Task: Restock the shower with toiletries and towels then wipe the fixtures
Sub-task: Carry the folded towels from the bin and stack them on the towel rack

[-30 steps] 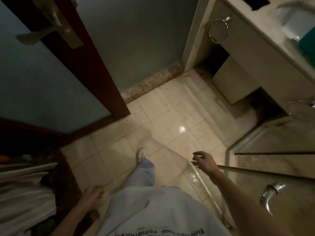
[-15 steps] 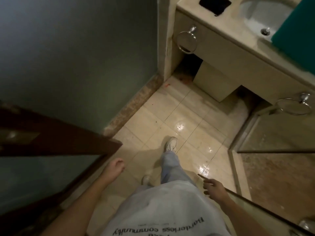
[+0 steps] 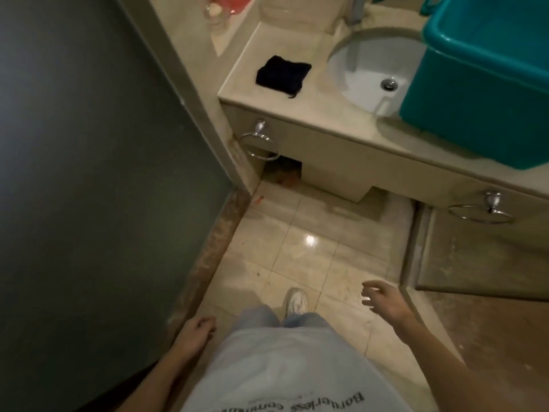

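empty-handed before the vanity, nothing picked up yet

the left hand [image 3: 197, 330], bottom centre-left, hangs with fingers loosely curled on nothing; the right hand [image 3: 383, 301], lower right, is spread with fingers apart. the black cloth [image 3: 283, 74] lies flat on the counter [image 3: 326, 135] at upper centre, just left of the sink basin [image 3: 365, 72]. the teal tub [image 3: 487, 84] at upper right overlaps the basin's right side. the best approach, i judge, is to lift the tub level with both hands, or pinch up the cloth for wiping. the tub's inside is hidden and its far edge cut off, so toiletries or towels cannot be confirmed. the shower floor [image 3: 475, 322], lower right, shows only partly, with no fixtures in view.
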A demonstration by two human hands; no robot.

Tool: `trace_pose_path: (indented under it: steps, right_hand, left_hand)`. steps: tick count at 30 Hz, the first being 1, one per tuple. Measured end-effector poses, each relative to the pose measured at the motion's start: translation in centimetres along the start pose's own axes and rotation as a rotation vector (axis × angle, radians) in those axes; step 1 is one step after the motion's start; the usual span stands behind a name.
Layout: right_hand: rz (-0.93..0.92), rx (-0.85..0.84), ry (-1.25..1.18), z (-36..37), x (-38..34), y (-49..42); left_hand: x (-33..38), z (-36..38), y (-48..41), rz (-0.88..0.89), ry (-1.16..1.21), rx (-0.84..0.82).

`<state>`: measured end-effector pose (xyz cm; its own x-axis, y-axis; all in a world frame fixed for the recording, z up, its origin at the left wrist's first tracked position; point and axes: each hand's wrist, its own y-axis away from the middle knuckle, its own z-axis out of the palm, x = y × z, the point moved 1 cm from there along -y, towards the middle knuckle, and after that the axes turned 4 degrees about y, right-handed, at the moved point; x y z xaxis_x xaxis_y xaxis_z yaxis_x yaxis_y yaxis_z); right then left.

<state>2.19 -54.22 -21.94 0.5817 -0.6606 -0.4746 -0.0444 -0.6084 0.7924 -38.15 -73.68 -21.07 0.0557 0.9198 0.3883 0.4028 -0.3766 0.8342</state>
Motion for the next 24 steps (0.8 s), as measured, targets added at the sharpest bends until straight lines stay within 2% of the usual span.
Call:
trace_pose_path:
  steps: [5, 11, 15, 19, 21, 24]
  right_hand:
    - [-0.073, 0.078, -0.168, -3.8, -8.3, -2.9]
    - [0.035, 0.146, -0.241, -6.0, -10.7, -6.0]
    - [0.168, 0.258, -0.31, -6.7, -10.6, -7.0]
    - [0.273, 0.327, -0.4, -7.0, -10.7, -6.6]
    - [0.215, 0.461, -0.501, -7.7, -11.8, -6.0]
    - [0.087, 0.75, -0.698, -10.6, -14.6, -4.6]
  left_hand:
    - [7.5, 0.3, -4.4, 0.031, -0.061, -0.046]
    - [19.4, 1.6, -11.2, 0.111, -0.189, -0.162]
    - [30.1, 2.5, -15.4, 0.267, -0.31, -0.223]
    - [40.6, 5.0, -15.6, 0.509, -0.419, -0.321]
    - [45.7, 6.5, -13.5, 0.643, -0.434, -0.393]
    - [52.5, 9.0, -9.7, 0.839, -0.398, -0.472]
